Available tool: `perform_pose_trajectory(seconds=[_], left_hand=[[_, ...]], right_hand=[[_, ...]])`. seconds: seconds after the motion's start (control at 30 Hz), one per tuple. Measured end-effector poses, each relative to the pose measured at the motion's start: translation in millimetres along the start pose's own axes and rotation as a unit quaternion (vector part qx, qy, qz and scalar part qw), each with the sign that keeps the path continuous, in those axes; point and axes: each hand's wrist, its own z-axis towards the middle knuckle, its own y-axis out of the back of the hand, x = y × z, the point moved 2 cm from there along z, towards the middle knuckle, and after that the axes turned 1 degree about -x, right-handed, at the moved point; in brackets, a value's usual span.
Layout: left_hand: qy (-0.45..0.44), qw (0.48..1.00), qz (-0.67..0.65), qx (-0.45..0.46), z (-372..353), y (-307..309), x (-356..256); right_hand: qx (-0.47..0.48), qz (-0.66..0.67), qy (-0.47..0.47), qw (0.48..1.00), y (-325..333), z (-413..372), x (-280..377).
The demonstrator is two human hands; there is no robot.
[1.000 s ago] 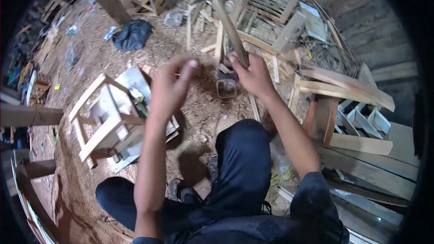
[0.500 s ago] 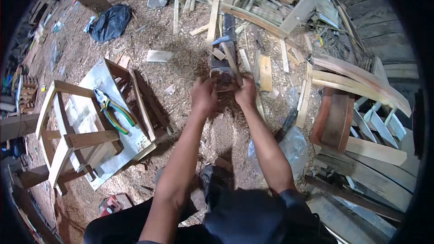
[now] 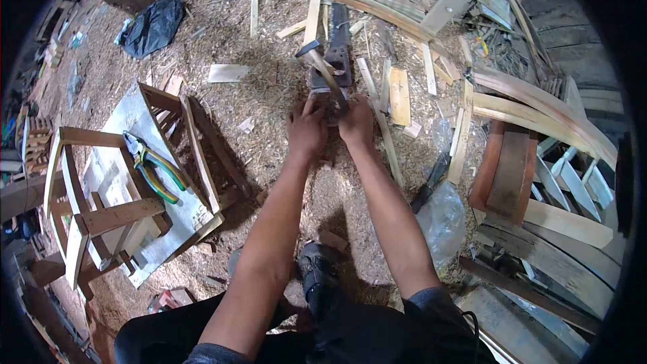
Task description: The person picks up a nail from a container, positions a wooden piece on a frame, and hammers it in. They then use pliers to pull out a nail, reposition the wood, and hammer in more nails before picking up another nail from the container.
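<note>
My right hand (image 3: 355, 121) is closed around the lower handle of a hammer (image 3: 323, 69), whose head points up and to the left over a dark metal tool or block (image 3: 342, 71). Close by on the left, my left hand (image 3: 308, 128) rests with its fingers at the near end of that dark piece. Whatever is under its fingers is too small to make out. A long dark bar (image 3: 339, 27) runs away from the block, and wood shavings lie all around.
At the left, green and yellow pliers (image 3: 159, 172) lie on a board beside a wooden frame (image 3: 121, 212). A black plastic bag (image 3: 153, 27) is at the upper left. Curved wood pieces (image 3: 546, 104) and a clear plastic bag (image 3: 441, 226) are on the right. Scrap strips lie ahead.
The hammer's head has tilted up and left, with its handle more slanted. My left hand has moved slightly forward, nearer the block. The whole view has shifted a little.
</note>
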Motion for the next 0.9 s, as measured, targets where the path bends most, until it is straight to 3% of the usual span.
perform_pose_trajectory(seconds=[0.2,0.27,0.4,0.47,0.5,0.53,0.6,0.67,0.8,0.9], left_hand=[[0.018,0.999,-0.013,0.026,-3,4,-5],[-0.01,0.999,-0.032,-0.038,-5,13,-12],[-0.001,0.996,0.011,-0.083,0,27,-22],[0.045,0.97,-0.035,-0.238,5,27,-16],[0.046,0.97,-0.035,-0.236,5,25,-14],[0.101,0.961,-0.095,-0.238,6,23,-9],[0.154,0.946,-0.153,-0.239,10,22,-2],[0.195,0.926,-0.28,-0.164,13,16,4],[0.184,0.916,-0.319,-0.157,20,7,10],[0.116,0.953,-0.22,-0.172,16,11,5]], right_hand=[[0.06,0.006,-0.006,0.998,7,3,5],[0.063,0.025,0.0,0.998,18,3,14],[0.032,0.048,0.009,0.998,-1,7,-1],[0.019,0.054,0.026,0.998,-19,12,-23],[0.005,0.061,0.046,0.997,-27,13,-32],[0.005,0.062,0.046,0.997,-17,13,-24],[0.039,-0.053,0.049,0.997,15,16,8],[0.03,-0.056,0.028,0.998,16,18,14],[0.042,-0.029,-0.026,0.998,17,28,29],[0.026,-0.053,-0.048,0.997,15,28,30]])
